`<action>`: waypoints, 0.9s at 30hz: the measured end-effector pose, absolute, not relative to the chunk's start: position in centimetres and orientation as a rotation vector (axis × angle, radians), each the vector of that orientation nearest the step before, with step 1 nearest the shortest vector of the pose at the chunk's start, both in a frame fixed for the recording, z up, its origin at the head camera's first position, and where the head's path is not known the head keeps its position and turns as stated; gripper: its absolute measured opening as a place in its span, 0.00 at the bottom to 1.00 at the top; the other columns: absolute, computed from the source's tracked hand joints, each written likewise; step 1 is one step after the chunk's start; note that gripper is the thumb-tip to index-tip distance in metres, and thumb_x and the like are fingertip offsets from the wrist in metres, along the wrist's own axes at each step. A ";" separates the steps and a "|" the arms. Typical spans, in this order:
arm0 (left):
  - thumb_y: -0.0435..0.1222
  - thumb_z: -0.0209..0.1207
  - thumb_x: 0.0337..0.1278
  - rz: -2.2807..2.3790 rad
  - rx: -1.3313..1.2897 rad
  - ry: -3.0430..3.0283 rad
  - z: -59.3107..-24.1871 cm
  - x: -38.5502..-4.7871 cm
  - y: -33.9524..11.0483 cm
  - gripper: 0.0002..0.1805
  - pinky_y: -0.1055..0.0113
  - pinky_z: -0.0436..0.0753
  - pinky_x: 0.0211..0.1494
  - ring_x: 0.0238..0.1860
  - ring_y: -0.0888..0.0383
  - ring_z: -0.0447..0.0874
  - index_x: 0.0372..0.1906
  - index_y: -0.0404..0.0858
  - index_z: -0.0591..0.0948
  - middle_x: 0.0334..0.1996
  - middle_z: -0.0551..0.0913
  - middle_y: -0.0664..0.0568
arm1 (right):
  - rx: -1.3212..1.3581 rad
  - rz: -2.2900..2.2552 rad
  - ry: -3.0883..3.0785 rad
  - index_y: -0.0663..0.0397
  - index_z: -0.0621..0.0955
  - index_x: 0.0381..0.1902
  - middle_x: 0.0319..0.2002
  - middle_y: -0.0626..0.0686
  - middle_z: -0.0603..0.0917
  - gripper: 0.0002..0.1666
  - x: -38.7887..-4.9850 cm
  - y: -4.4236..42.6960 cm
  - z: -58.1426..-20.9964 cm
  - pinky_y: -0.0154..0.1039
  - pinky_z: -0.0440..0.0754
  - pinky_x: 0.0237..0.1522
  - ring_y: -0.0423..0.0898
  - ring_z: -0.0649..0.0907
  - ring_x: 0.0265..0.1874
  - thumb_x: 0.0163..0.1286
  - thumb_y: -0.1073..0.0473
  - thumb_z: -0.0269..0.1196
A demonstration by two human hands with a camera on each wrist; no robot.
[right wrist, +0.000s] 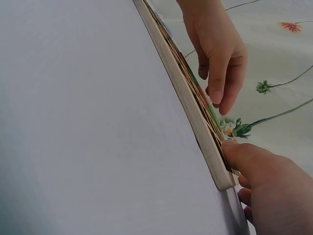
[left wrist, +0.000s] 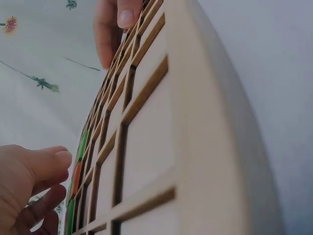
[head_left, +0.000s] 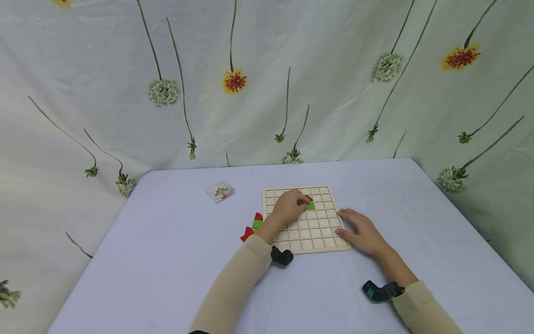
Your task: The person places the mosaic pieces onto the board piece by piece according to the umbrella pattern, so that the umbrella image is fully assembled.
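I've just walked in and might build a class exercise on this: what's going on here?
A person is working over a light grid board on a white table. Their left hand is over the board, by a small cluster of red and green pieces; whether it touches them is unclear. Their right hand rests at the board's right edge. More loose pieces lie just left of the board, and a card with a coloured pattern lies farther back. Most of the visible squares are unfilled.

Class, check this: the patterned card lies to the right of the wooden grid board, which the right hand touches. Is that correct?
The side is wrong: in the head view, the patterned card lies to the left of the wooden grid board, which the right hand touches.
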State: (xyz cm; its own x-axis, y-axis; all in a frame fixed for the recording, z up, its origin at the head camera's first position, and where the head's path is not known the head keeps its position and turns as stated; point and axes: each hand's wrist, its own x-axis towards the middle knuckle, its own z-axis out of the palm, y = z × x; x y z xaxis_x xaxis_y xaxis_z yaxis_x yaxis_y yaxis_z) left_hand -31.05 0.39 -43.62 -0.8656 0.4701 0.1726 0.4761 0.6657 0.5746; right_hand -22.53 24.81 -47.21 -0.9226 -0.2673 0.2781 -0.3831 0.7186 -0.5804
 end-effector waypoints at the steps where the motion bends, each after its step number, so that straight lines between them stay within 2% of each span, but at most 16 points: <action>1: 0.34 0.60 0.65 -1.001 -0.808 -2.858 -43.6 -31.0 0.2 0.10 0.65 0.76 0.43 0.38 0.57 0.78 0.46 0.41 0.88 0.39 0.82 0.52 | 0.524 0.984 -2.750 0.65 0.74 0.63 0.64 0.67 0.72 0.33 -22.5 24.8 -47.2 0.64 0.59 0.64 0.67 0.66 0.66 0.66 0.51 0.65; 9: 0.35 0.61 0.63 -1.020 -0.740 -2.914 -42.8 -30.4 -2.0 0.10 0.64 0.75 0.40 0.36 0.57 0.75 0.46 0.42 0.88 0.39 0.82 0.52 | 0.522 0.971 -2.752 0.65 0.74 0.63 0.64 0.67 0.72 0.33 -22.5 24.9 -47.3 0.64 0.60 0.64 0.67 0.66 0.66 0.66 0.50 0.65; 16: 0.35 0.62 0.63 -1.032 -0.685 -2.922 -43.3 -30.2 -4.5 0.10 0.63 0.77 0.45 0.40 0.57 0.77 0.47 0.42 0.87 0.43 0.83 0.52 | 0.505 0.970 -2.756 0.64 0.74 0.63 0.65 0.67 0.71 0.33 -22.4 25.0 -47.3 0.64 0.59 0.64 0.67 0.66 0.66 0.66 0.50 0.65; 27: 0.35 0.62 0.62 -1.019 -0.611 -2.939 -43.1 -29.0 -8.3 0.10 0.61 0.78 0.45 0.41 0.56 0.78 0.46 0.41 0.87 0.41 0.83 0.53 | 0.502 0.965 -2.771 0.64 0.74 0.64 0.65 0.66 0.71 0.34 -22.4 24.8 -47.2 0.64 0.59 0.65 0.66 0.65 0.67 0.66 0.49 0.64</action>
State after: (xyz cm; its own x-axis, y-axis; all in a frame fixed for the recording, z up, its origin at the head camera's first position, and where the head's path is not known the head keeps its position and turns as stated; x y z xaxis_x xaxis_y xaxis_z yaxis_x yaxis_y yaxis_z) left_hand -29.02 -8.29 -43.07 -0.9252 0.3667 0.0971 0.3481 0.7191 0.6015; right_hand -22.39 24.78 -47.17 -0.9300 -0.2583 0.2614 -0.3648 0.7347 -0.5719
